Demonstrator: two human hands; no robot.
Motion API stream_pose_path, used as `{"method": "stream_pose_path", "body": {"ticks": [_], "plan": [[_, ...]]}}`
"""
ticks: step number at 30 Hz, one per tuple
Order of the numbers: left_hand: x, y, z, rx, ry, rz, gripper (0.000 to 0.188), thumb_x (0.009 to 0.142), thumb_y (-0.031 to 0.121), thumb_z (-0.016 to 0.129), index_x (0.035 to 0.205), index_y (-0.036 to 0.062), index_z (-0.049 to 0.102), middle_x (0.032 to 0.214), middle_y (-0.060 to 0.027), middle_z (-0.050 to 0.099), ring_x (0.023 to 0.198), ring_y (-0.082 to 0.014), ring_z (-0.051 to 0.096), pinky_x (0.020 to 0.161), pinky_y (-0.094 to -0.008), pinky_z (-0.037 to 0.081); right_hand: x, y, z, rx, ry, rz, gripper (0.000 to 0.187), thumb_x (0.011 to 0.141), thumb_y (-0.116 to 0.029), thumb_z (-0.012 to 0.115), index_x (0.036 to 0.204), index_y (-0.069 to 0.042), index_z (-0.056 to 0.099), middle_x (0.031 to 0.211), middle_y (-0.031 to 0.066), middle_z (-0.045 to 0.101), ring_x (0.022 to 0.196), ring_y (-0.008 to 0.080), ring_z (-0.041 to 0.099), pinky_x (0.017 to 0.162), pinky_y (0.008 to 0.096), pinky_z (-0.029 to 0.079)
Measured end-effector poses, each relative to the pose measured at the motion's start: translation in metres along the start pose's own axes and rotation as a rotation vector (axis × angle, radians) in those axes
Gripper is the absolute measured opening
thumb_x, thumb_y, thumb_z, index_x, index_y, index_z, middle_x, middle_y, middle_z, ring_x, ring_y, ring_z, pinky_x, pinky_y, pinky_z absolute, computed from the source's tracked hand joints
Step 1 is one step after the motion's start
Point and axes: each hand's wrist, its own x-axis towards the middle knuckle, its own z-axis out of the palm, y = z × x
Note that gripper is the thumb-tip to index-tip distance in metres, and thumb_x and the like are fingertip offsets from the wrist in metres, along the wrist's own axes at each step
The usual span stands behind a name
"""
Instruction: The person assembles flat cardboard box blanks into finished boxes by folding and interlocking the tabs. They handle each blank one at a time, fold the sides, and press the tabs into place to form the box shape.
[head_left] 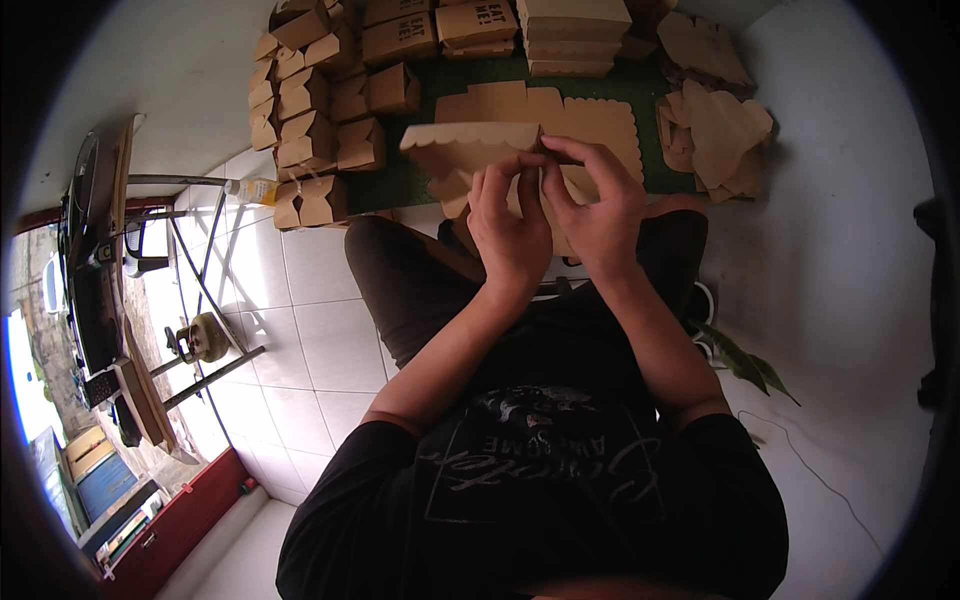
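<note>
A brown cardboard box (pixel 472 140), partly folded, is held up above my lap. Its raised wall has a scalloped edge. My left hand (pixel 508 222) and my right hand (pixel 598 210) meet at the right end of that wall, fingertips pinched together at its corner. The fingers cover the exact fold between them. Behind it, a flat cardboard blank (pixel 612 122) with a scalloped border lies on the green mat (pixel 420 92).
Small folded boxes (pixel 303 95) are piled at the far left. Larger closed boxes (pixel 572 35) are stacked at the back. Loose cardboard pieces (pixel 715 135) lie at the right. A bottle (pixel 258 191) stands near the left pile; a plant (pixel 745 360) is at my right side.
</note>
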Motion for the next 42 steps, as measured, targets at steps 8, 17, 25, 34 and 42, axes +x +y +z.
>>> {"method": "stream_pose_path", "body": {"ticks": [8, 17, 25, 34, 42], "plan": [[-0.002, 0.000, 0.001, -0.170, -0.021, -0.013, 0.017, 0.110, -0.008, 0.063, 0.123, -0.0001, 0.054, 0.121, -0.0178, 0.076, 0.118, -0.0393, 0.080, 0.094, -0.0474, 0.060, 0.000, 0.002, 0.004, -0.142, 0.058, -0.127, 0.037, 0.090, -0.001, 0.086, 0.125, -0.010, 0.080, 0.108, 0.0077, 0.082, 0.097, 0.0295, 0.081, 0.084, 0.0394, 0.064], [0.000, 0.001, -0.002, -0.131, -0.028, 0.059, 0.021, 0.111, -0.008, 0.062, 0.124, -0.0009, 0.047, 0.117, -0.0205, 0.078, 0.119, -0.0403, 0.082, 0.092, -0.0442, 0.062, -0.002, -0.002, 0.006, -0.133, 0.094, -0.165, 0.035, 0.089, 0.002, 0.086, 0.122, -0.007, 0.080, 0.105, 0.0107, 0.081, 0.094, 0.0297, 0.081, 0.080, 0.0401, 0.065], [0.003, 0.000, -0.004, -0.087, -0.002, 0.048, 0.025, 0.107, -0.001, 0.075, 0.121, 0.0030, 0.054, 0.109, -0.0157, 0.082, 0.106, -0.0352, 0.086, 0.083, -0.0417, 0.063, -0.008, -0.004, 0.006, -0.157, 0.136, -0.147, 0.031, 0.092, 0.001, 0.086, 0.122, -0.005, 0.080, 0.104, 0.0104, 0.081, 0.094, 0.0285, 0.082, 0.079, 0.0395, 0.065], [0.016, 0.026, -0.022, 0.056, -0.094, 0.147, 0.040, 0.101, 0.002, 0.081, 0.137, 0.0086, 0.066, 0.095, -0.0123, 0.084, 0.092, -0.0317, 0.087, 0.073, -0.0405, 0.066, -0.003, 0.002, 0.005, -0.088, 0.172, -0.126, 0.027, 0.096, 0.001, 0.084, 0.122, -0.005, 0.081, 0.105, 0.0099, 0.082, 0.096, 0.0258, 0.083, 0.080, 0.0368, 0.065], [0.056, 0.072, -0.079, 0.466, -0.276, 0.355, 0.041, 0.086, 0.009, 0.090, 0.126, 0.0170, 0.085, 0.111, -0.0061, 0.079, 0.102, -0.0265, 0.080, 0.084, -0.0422, 0.064, 0.003, -0.002, -0.003, -0.064, 0.071, -0.186, 0.029, 0.093, 0.004, 0.083, 0.120, -0.007, 0.083, 0.108, 0.0089, 0.083, 0.098, 0.0246, 0.083, 0.081, 0.0357, 0.066]]}}
